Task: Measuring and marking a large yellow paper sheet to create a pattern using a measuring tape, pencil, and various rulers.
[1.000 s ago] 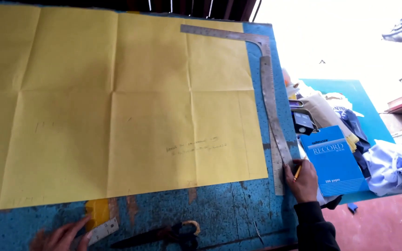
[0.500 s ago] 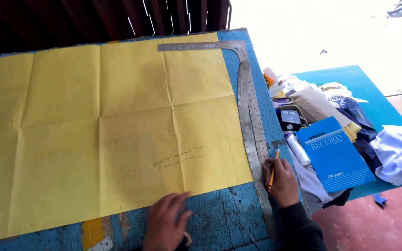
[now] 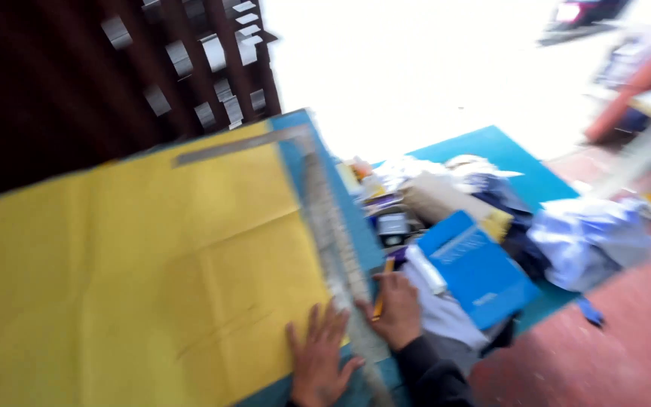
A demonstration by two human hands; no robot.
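Left hand point(image 3: 319, 354) flat, fingers spread, should pin yellow paper point(image 3: 152, 279) beside the metal square point(image 3: 337, 249); right hand point(image 3: 397, 313) grips a pencil point(image 3: 380, 294).

Blue book point(image 3: 476, 267) lies on my right, on a cluttered pile beside the desk point(image 3: 352, 218). Whitish cloth bundle point(image 3: 589, 237) further right, edges blurred. Tan folded thing point(image 3: 438, 197) behind the book, small dark gadget point(image 3: 393, 224) near it. Teal sheet point(image 3: 491, 147) under the pile. Red floor point(image 3: 612, 354) below. Dark slatted wall point(image 3: 114, 68) behind my desk. Everything motion-blurred.
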